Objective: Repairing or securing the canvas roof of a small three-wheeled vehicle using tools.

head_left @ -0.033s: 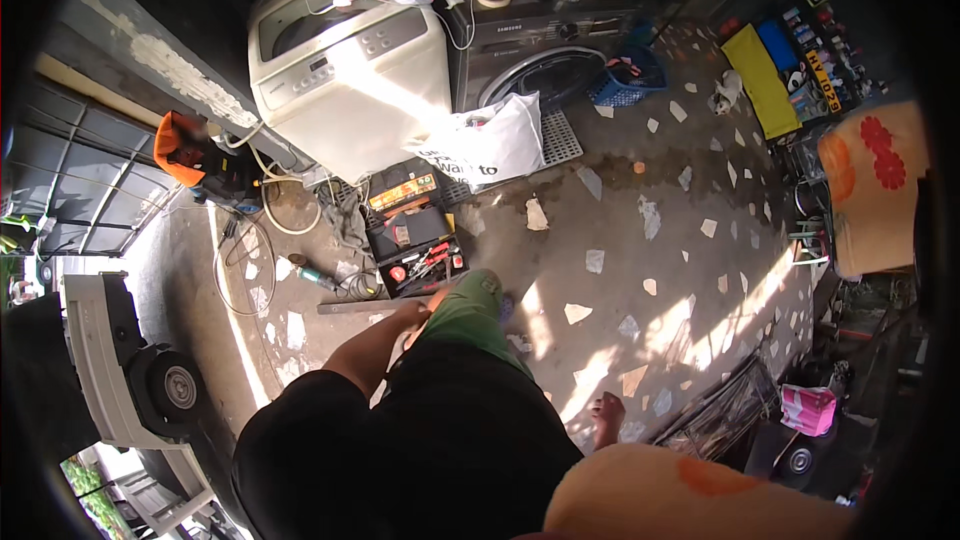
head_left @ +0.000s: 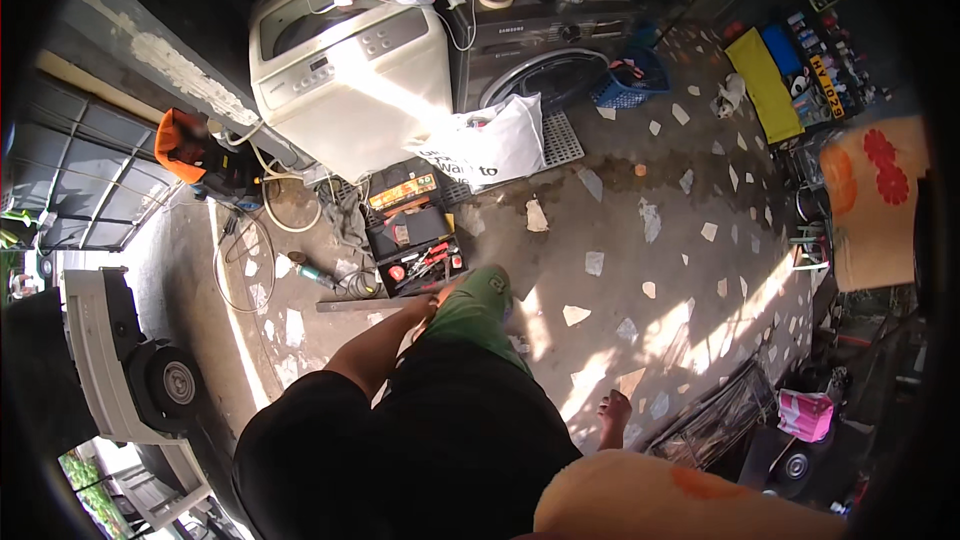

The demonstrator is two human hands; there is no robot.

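Note:
My left forearm reaches from a black sleeve toward an open black toolbox (head_left: 412, 240). My left hand (head_left: 424, 308) is beside my green-clad knee (head_left: 482, 296), just short of the toolbox's near edge. Its fingers are mostly hidden by the knee and shadow, so I cannot tell what they touch. Inside the toolbox lie red-handled pliers (head_left: 433, 262) and several other tools. A dark flat bar (head_left: 345, 306) rests on the floor before it. What looks like a bare foot (head_left: 613, 415) shows right of my body. I cannot make out my right hand.
A teal power tool (head_left: 312, 270) with a cord lies left of the toolbox. Behind stand a white washing machine (head_left: 350, 90), a white plastic bag (head_left: 490, 145) and a blue basket (head_left: 632, 80). A tan padded surface (head_left: 640, 495) is close at lower right; a metal rack (head_left: 720, 410) lies beyond.
My knee has shifted slightly up and to the right. The foot-like shape has moved a little to the right. My left hand stays beside the knee.

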